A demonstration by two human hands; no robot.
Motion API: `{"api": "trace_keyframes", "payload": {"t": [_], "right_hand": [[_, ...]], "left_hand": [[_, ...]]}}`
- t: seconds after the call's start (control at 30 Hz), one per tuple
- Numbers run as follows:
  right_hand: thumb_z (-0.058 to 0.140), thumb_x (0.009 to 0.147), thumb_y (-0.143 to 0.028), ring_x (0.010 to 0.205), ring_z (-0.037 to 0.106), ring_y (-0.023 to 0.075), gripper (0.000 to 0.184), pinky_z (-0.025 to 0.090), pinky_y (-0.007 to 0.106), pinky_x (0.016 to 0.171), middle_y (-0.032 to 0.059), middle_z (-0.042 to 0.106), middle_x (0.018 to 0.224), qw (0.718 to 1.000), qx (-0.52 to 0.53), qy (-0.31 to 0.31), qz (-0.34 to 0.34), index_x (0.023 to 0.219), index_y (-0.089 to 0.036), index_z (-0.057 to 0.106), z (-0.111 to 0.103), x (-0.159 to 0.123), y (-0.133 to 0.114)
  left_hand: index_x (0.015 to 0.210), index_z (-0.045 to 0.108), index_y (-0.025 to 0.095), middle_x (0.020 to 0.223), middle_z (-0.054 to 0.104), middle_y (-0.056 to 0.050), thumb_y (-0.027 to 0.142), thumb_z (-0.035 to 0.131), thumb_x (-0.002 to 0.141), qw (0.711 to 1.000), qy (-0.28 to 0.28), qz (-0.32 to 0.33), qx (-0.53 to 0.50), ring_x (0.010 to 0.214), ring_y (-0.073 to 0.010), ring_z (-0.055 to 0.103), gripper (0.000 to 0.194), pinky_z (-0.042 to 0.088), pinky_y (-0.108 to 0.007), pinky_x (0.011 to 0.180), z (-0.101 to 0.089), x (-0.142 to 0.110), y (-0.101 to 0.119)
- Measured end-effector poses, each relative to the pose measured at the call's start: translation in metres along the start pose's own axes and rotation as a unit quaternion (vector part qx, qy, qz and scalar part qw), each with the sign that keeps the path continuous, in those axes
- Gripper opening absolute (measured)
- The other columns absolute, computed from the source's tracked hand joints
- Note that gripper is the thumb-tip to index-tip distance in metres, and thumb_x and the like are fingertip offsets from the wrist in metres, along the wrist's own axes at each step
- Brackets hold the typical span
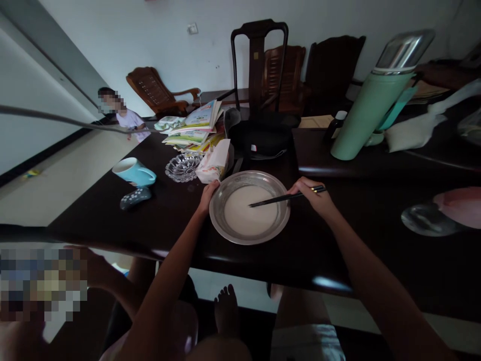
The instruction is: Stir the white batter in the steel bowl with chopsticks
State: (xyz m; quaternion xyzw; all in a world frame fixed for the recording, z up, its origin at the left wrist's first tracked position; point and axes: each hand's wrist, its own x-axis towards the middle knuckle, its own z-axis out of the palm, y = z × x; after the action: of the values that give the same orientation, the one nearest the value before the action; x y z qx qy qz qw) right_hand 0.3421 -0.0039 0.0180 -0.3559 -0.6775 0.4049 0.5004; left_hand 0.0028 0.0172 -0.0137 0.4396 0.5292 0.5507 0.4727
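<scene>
A round metal bowl (220, 220) stands on the dark table, with a pale, milky liquid (250, 220) in its bottom. My left hand (208, 197) is closed on the bowl's left rim, its thumb along the edge. In my right hand (314, 194), at the bowl's right side, is a pair of dark chopsticks (276, 199) that slants down to the left. Their tips reach the liquid near the middle of the bowl. My right fingers are wrapped round the upper part of the chopsticks.
Behind the bowl are a tissue pack (214, 163), a glass dish (183, 168), stacked booklets (199, 125) and a black bag (259, 138). A blue mug (133, 171) and a game controller (135, 198) lie left. A green thermos (370, 110) stands right. Two other people are at the left.
</scene>
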Motion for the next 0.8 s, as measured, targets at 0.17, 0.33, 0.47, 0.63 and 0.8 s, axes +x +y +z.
{"api": "trace_keyframes", "payload": {"t": [0.17, 0.33, 0.47, 0.63, 0.8], "right_hand": [[0.054, 0.091, -0.054, 0.066, 0.063, 0.0182, 0.046, 0.049, 0.033, 0.070, 0.0024, 0.068, 0.065, 0.999, 0.049, -0.015, -0.002, 0.062, -0.022, 0.069, 0.002, 0.000, 0.003], [0.058, 0.090, -0.053, 0.084, 0.066, 0.0212, 0.037, 0.048, 0.036, 0.081, 0.0040, 0.075, 0.083, 0.998, 0.006, -0.054, -0.023, 0.072, -0.023, 0.072, 0.006, 0.000, -0.001], [0.059, 0.089, -0.051, 0.062, 0.061, 0.0164, 0.039, 0.045, 0.030, 0.057, 0.0018, 0.070, 0.064, 0.993, 0.114, 0.021, 0.003, 0.063, -0.022, 0.062, 0.000, 0.002, 0.002], [0.062, 0.087, -0.051, 0.051, 0.052, 0.0123, 0.036, 0.039, 0.027, 0.049, 0.0019, 0.070, 0.067, 0.989, 0.132, -0.060, 0.024, 0.068, -0.021, 0.059, 0.011, -0.002, 0.000], [0.056, 0.089, -0.056, 0.052, 0.049, 0.0122, 0.041, 0.037, 0.027, 0.049, 0.0012, 0.064, 0.063, 0.993, 0.116, -0.004, -0.007, 0.068, -0.021, 0.056, 0.006, -0.001, -0.003]], "left_hand": [[0.058, 0.048, 0.020, 0.057, 0.045, 0.006, 0.043, 0.072, 0.067, 1.000, 0.011, 0.007, -0.012, 0.055, -0.0106, 0.041, 0.035, 0.035, -0.025, 0.054, 0.002, 0.000, 0.000], [0.055, 0.047, 0.019, 0.055, 0.043, 0.006, 0.037, 0.072, 0.069, 1.000, 0.017, 0.017, -0.019, 0.054, -0.0093, 0.038, 0.035, 0.033, -0.023, 0.052, 0.003, 0.000, 0.002], [0.053, 0.045, 0.019, 0.054, 0.041, 0.006, 0.035, 0.071, 0.070, 0.999, 0.018, 0.020, -0.019, 0.053, -0.0090, 0.036, 0.035, 0.033, -0.022, 0.051, 0.003, -0.001, 0.002], [0.055, 0.047, 0.019, 0.055, 0.042, 0.005, 0.035, 0.070, 0.071, 1.000, 0.008, 0.017, -0.013, 0.053, -0.0095, 0.037, 0.033, 0.033, -0.023, 0.050, 0.002, -0.001, 0.003], [0.055, 0.047, 0.019, 0.056, 0.044, 0.005, 0.036, 0.069, 0.073, 1.000, 0.001, 0.018, -0.007, 0.054, -0.0101, 0.038, 0.033, 0.034, -0.023, 0.052, 0.001, -0.001, 0.002]]}}
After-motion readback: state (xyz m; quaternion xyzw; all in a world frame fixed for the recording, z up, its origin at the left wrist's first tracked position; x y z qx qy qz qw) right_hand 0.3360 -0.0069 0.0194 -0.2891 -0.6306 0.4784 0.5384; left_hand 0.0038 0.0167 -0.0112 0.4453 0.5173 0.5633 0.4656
